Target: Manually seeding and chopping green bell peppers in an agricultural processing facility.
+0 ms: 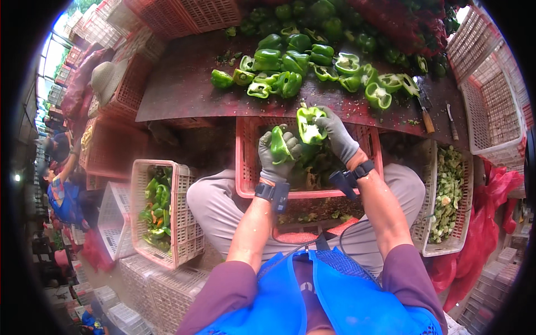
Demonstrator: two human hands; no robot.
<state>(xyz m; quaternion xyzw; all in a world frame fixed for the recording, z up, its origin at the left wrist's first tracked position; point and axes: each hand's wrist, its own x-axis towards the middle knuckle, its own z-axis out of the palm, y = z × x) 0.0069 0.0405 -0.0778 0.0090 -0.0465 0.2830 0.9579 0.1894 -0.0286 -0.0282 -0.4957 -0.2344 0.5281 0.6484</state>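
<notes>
Head view, looking down: what are the two hands doing?

Both wear gray gloves and both are grasping. The left hand (267,158) is curled around a green pepper piece (278,146), its glossy skin showing.

And the right?

The right hand (338,135) grips an open green pepper (309,125) by its side, the hollow, pale inside turned up to the camera.

Where exactly are those pieces?

Just beside each other, above a red plastic crate (240,162) that sits between the person's knees, close to the near edge of a dark, stained table (178,84).

What lies on the table?

Nearest are whole-looking peppers (268,59) in a cluster; to their right, cut peppers (379,97) show pale insides. Farther right are a wooden-handled knife (427,121) and a slimmer knife (452,123).

Anything at the sides?

On the left, a pale crate (180,223) holds green peppers (158,209). On the right, another crate (426,192) holds pale green scraps (446,195), with red netting (480,223) beside it. At far left, a co-worker (68,195) wears blue.
</notes>
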